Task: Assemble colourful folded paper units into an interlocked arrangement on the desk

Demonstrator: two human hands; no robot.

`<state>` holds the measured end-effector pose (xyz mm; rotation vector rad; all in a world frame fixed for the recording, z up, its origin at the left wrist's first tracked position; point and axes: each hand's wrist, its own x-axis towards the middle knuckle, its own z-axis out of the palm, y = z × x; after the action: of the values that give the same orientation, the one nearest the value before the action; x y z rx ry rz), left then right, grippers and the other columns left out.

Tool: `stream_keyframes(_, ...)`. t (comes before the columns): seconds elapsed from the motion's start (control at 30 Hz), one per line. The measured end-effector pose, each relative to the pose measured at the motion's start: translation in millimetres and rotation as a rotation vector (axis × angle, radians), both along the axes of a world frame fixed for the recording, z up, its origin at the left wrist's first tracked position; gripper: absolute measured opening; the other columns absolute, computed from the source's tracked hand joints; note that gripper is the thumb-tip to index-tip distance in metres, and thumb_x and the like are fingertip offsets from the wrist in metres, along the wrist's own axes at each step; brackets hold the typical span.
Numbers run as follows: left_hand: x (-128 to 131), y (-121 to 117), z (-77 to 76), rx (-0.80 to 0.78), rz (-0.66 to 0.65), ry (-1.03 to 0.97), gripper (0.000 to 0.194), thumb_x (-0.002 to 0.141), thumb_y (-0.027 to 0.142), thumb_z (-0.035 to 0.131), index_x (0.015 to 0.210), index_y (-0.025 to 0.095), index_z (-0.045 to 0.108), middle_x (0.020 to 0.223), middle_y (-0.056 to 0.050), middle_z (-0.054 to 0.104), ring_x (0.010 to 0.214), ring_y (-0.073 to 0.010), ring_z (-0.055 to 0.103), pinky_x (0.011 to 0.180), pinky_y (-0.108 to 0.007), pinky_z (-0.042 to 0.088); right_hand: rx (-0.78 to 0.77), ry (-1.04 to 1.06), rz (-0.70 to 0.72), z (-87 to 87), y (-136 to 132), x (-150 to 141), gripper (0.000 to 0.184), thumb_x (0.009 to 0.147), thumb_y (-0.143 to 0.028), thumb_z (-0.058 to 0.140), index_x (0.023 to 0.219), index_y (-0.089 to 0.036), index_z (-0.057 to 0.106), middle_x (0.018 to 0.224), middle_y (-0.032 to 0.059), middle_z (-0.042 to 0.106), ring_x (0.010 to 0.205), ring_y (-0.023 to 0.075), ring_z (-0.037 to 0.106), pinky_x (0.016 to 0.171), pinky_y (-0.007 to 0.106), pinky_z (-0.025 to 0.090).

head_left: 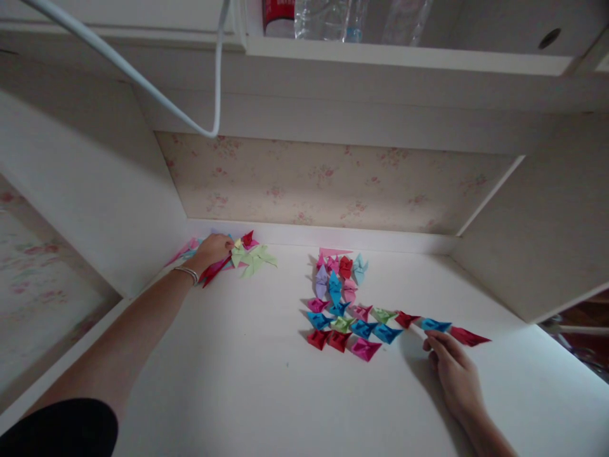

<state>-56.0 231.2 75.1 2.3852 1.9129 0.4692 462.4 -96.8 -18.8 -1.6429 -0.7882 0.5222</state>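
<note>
My left hand [212, 251], with bracelets at the wrist, reaches into a pile of folded paper cranes at the back left. Its fingers are pinched at a pale green paper crane [238, 252]; a red crane [248, 239] and a larger light green one [258, 259] lie beside it. At the right, my right hand [454, 371] has thumb and forefinger closed at the lower edge of a blue paper crane [435, 325]. Right of that is a dark red crane [469, 336]. Several more cranes stand in rows at the centre, including a magenta one [365, 348].
The white desk surface [247, 381] lies in a nook between a left side panel [95, 178] and a right panel [537, 222]. A white cable or lamp arm [143, 79] hangs overhead. Clear plastic bottles [321, 20] stand on the shelf [404, 60] above.
</note>
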Motion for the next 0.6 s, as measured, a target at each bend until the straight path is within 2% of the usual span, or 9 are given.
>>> stream_keyframes(0.17, 5.8, -18.5, 22.8, -0.022, -0.079, 0.046, 0.029, 0.08, 0.029, 0.048, 0.088, 0.02, 0.074, 0.096, -0.005, 0.073, 0.089, -0.0192, 0.062, 0.08, -0.023, 0.042, 0.006, 0.055, 0.009, -3.1, -0.2, -0.2, 0.035, 0.072, -0.051, 0.065, 0.09, -0.02, 0.063, 0.072, -0.0003, 0.056, 0.052, 0.0111, 0.045, 0.045, 0.023, 0.035)
stream_keyframes(0.3, 26.2, -44.1, 45.3, -0.039, -0.12, 0.011, 0.029, 0.078, 0.033, 0.051, 0.092, 0.021, 0.074, 0.098, -0.003, 0.074, 0.087, -0.0193, 0.064, 0.076, -0.022, 0.045, 0.008, 0.068, -0.004, -5.4, 0.3, -0.8, 0.037, 0.071, -0.052, 0.066, 0.09, -0.019, 0.063, 0.07, -0.0008, 0.055, 0.052, 0.0107, 0.043, 0.046, 0.023, 0.033)
stream_keyframes(0.43, 63.3, -69.6, 62.6, -0.083, -0.148, -0.101, 0.03, 0.077, 0.036, 0.055, 0.093, 0.02, 0.074, 0.091, -0.002, 0.075, 0.083, -0.0191, 0.065, 0.071, -0.022, 0.046, 0.017, 0.07, 0.01, -3.1, -0.2, -3.9, 0.039, 0.07, -0.054, 0.066, 0.089, -0.019, 0.063, 0.069, -0.0004, 0.057, 0.052, 0.0113, 0.043, 0.046, 0.024, 0.032)
stream_keyframes(0.6, 131.6, -100.2, 72.4, -0.038, -0.328, -0.16, 0.03, 0.079, 0.035, 0.055, 0.093, 0.018, 0.075, 0.095, -0.005, 0.074, 0.084, -0.019, 0.066, 0.076, -0.023, 0.047, 0.041, 0.077, 0.015, -1.9, -0.5, -6.4, 0.039, 0.071, -0.053, 0.066, 0.088, -0.019, 0.063, 0.067, -0.0007, 0.056, 0.053, 0.0119, 0.044, 0.047, 0.024, 0.032)
